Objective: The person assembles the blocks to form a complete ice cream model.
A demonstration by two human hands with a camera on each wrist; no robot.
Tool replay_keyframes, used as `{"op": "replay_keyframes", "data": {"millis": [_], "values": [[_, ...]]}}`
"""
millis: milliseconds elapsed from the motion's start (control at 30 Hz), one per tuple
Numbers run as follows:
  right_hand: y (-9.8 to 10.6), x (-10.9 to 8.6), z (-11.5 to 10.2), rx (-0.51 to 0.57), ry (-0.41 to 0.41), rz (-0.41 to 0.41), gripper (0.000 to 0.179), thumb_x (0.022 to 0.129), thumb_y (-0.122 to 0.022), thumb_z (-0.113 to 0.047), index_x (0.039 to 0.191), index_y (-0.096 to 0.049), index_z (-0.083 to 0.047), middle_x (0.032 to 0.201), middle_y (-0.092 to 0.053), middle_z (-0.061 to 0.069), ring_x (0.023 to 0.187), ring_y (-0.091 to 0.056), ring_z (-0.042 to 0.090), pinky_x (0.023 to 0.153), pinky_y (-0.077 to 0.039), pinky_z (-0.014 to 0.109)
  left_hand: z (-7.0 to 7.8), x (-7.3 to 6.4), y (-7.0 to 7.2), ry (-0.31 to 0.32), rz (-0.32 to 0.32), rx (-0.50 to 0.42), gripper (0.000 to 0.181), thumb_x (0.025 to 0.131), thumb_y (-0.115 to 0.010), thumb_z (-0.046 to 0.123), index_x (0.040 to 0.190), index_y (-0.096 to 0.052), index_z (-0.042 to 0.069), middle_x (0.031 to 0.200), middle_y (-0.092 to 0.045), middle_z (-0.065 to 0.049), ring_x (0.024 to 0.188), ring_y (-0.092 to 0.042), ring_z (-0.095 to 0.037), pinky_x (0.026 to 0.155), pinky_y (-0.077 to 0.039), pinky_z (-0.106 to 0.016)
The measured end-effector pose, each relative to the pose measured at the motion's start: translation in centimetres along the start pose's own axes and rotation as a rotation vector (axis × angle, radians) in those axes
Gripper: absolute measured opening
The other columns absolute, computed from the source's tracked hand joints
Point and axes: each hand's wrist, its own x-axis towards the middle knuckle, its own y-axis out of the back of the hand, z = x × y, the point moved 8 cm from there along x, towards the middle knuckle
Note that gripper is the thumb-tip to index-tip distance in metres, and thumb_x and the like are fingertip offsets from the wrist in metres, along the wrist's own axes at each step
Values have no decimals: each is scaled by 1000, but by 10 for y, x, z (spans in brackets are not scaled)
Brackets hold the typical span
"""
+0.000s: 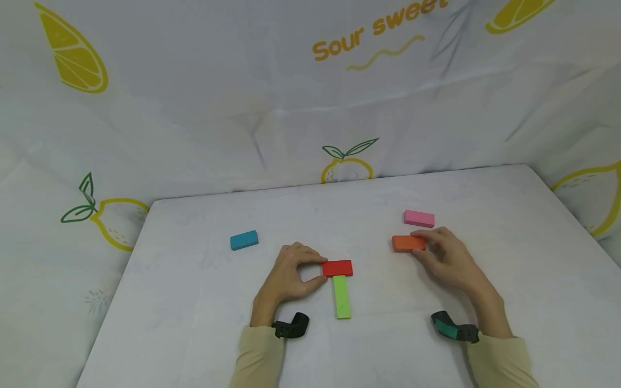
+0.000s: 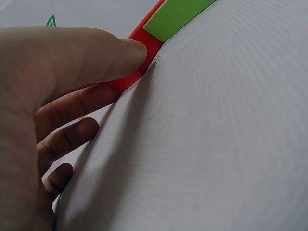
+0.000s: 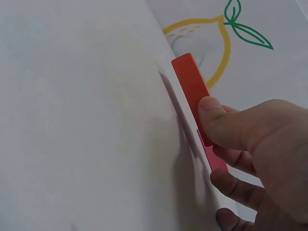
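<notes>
A red block (image 1: 337, 268) lies crosswise against the far end of a light green block (image 1: 342, 298), the two forming a T on the white table. My left hand (image 1: 293, 274) pinches the left end of the red block between thumb and fingers. An orange block (image 1: 404, 243) is pinched at its right end by my right hand (image 1: 447, 258). In the right wrist view the orange block (image 3: 190, 89) is raised off the table, with its shadow apart from it. A pink block (image 1: 419, 218) lies just beyond the orange one.
A blue block (image 1: 244, 240) lies on the table (image 1: 194, 302) beyond and left of my left hand. Behind the table's far edge hangs a white cloth (image 1: 204, 108) printed with lemons and lettering. Each wrist wears a dark strap device (image 1: 293, 325).
</notes>
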Motion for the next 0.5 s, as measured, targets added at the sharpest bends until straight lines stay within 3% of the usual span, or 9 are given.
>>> {"op": "replay_keyframes", "data": {"millis": [200,500], "values": [[-9,4,-12,18,30,15,36,89,-77,-10,123,-69,-6,100,-60,10,91,-54,22,73,-47,28,1,1,0,-1,-2,-2,32,78,-82,25,110,-80,18,105,-77,2,101,-65,-15,96,-44,-39],[-26,7,-27,-3,31,-27,35,89,-76,-12,123,-70,-8,100,-62,8,88,-50,20,73,-41,32,2,0,2,-9,6,-15,32,78,-82,24,109,-80,17,104,-77,2,101,-65,-14,94,-44,-38]]}}
